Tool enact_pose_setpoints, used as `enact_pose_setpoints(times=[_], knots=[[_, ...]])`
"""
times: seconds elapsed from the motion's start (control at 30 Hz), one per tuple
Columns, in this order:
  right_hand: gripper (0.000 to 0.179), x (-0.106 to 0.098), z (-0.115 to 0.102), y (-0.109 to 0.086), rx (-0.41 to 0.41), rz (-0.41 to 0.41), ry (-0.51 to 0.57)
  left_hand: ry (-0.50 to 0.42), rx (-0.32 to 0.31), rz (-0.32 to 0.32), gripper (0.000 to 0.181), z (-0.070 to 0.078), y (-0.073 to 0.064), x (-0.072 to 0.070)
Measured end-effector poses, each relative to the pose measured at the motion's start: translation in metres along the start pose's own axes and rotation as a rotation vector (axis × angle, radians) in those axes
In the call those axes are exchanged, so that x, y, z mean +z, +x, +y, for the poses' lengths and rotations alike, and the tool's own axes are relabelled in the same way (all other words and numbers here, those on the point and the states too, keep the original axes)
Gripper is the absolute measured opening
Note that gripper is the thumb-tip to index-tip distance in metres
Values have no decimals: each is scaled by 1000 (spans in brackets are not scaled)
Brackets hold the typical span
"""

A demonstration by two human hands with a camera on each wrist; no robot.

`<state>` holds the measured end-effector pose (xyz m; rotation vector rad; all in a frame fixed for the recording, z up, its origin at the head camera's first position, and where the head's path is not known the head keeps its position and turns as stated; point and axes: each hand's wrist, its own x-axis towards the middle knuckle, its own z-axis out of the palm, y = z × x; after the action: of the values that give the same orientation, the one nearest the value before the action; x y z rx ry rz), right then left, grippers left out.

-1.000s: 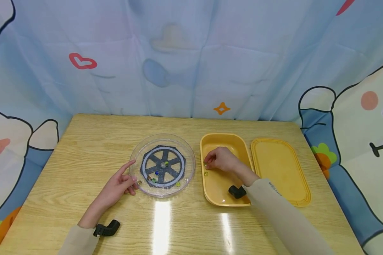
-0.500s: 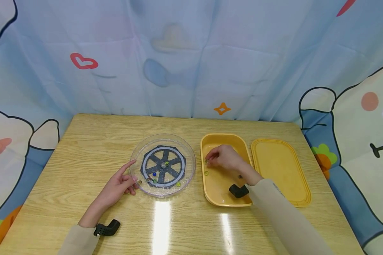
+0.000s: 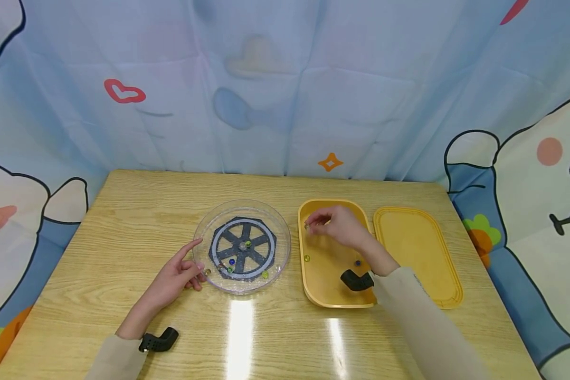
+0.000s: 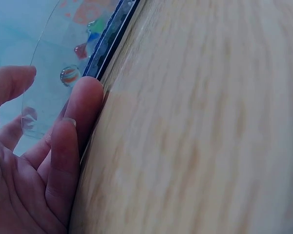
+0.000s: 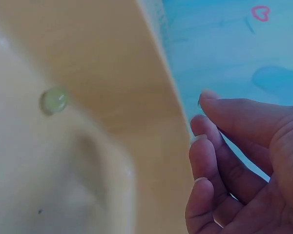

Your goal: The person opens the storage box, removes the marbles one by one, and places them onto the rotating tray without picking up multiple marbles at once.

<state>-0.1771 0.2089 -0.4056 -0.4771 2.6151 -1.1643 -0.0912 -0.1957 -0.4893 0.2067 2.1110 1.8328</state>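
Observation:
My right hand (image 3: 338, 224) is over the yellow tray (image 3: 302, 285), pinching a small marble (image 3: 306, 227) between thumb and fingertips near its left wall. In the right wrist view the fingers mostly hide that marble. A yellow-green marble (image 3: 306, 258) and a blue marble (image 3: 358, 263) lie in the tray. My left hand (image 3: 173, 277) rests at the left rim of a clear round dish (image 3: 285, 227), index finger extended along it and the other fingers loosely bent. The dish holds several marbles, including a dark blue one (image 3: 231, 262) and a striped one (image 4: 70, 76).
A dark spoked wheel shape (image 3: 241, 264) shows through the dish's bottom. The yellow lid (image 3: 415, 253) lies flat right of the tray, partly under the right sleeve. A printed curtain (image 3: 285, 105) hangs behind the wooden table (image 3: 147, 211).
My right hand has moved back along the tray's left wall, carrying the pinched marble. The blue marble in the tray has come into view. The dish's blue marble shifted slightly; my left hand stayed still.

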Motion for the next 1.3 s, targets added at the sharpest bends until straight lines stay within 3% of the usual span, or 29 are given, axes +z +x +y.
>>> enact_pose_setpoints(times=[0.23,0.53,0.83,1.3], knots=[[11,6,-18,3,-59,30,-16,10,-4,0,64,1,-1,0],[11,29,-37,11,-150,-6,42,31,-4,9,63,1,-3,-2],[11,46,-48,12,-111,-63,91,21,-2,6,63,-1,-3,-1],[10,55,-53,10,-98,-107,124,7,3,-1,64,0,-2,0]])
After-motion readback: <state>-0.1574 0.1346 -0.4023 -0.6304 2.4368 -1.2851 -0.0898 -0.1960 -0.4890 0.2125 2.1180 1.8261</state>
